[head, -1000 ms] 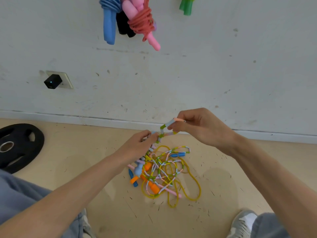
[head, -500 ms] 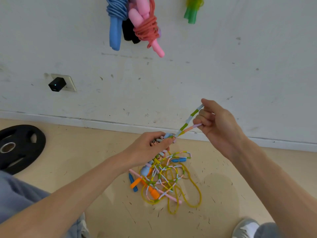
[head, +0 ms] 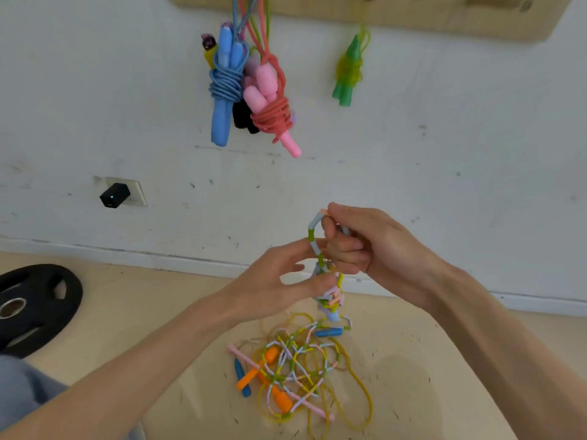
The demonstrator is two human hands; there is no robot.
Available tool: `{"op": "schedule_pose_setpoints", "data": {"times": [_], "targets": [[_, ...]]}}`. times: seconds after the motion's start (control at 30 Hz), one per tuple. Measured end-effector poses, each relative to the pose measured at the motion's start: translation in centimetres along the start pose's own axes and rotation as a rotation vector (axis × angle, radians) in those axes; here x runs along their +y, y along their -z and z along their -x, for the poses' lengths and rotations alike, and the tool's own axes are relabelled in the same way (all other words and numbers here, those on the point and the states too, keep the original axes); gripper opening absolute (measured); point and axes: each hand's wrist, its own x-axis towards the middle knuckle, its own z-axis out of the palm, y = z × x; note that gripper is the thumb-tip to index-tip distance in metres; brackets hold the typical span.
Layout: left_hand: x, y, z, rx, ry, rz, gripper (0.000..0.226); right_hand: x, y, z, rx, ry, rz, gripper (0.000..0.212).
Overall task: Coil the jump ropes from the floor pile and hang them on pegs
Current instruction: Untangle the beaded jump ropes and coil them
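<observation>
Holding the beaded jump rope point(head: 313, 238) in front of the wall point(head: 460, 138), both hands meet above the floor pile point(head: 295, 366). The right hand point(head: 368, 246) has its fingers curled. Its thumb and forefinger pinch the top of a short loop of the rope, which bends over and goes down on the left side of the fingers. The left hand point(head: 276, 279) comes from below. Its forefinger lies against the green and blue beads and its thumb presses on the small wound bundle point(head: 330, 296) of the same rope, so this hand grips it too. The bundle hangs just under both hands, and one strand goes down from it to the pile.

The pile lies on the tan floor point(head: 127, 312), with yellow cord, beaded cord and orange, blue and pink handles all tangled. On the wall, a wooden board point(head: 413, 17) carries a coiled blue rope point(head: 225, 87), a coiled pink rope point(head: 270, 103) touching it, and a green rope point(head: 347, 71) apart on the right. A black plug point(head: 115, 195) sits in a socket at the left, and a black weight plate point(head: 35, 312) lies on the floor below it.
</observation>
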Motion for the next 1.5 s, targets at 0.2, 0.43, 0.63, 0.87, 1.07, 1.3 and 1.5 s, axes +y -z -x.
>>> {"op": "schedule_pose_setpoints", "data": {"times": [0.2, 0.43, 0.63, 0.87, 1.07, 1.3, 1.5], "targets": [[2.5, 2.6, -3.0, 0.408, -0.087, 0.071, 0.010, -4.3, 0.1, -1.9, 0.140, 0.113, 0.120, 0.034], [5.3, 6.7, -5.4, 0.595, -0.135, 0.183, 0.013, -4.3, -0.7, -4.5, 0.340, 0.330, 0.333, 0.013], [10.4, 8.6, -9.6, 0.476, -0.098, 0.249, 0.015, -7.9, 1.5, -6.4, 0.668, 0.565, 0.316, 0.010], [16.0, 10.0, -17.5, 0.503, -0.183, 0.184, 0.016, -14.9, 6.3, -8.3, 0.874, 0.669, 0.280, 0.007], [15.2, 11.4, -22.4, 0.688, -0.097, 0.186, 0.006, -17.0, 9.2, -12.9, 0.914, 0.492, 0.298, 0.012], [12.9, 11.9, -23.6, 0.732, -0.025, 0.110, 0.017, -16.2, 10.9, -16.4, 0.930, 0.433, 0.278, 0.016], [12.8, 12.1, -23.0, 0.636, -0.011, 0.067, 0.033, -16.8, 11.9, -16.9, 0.948, 0.417, 0.383, 0.014]]}}
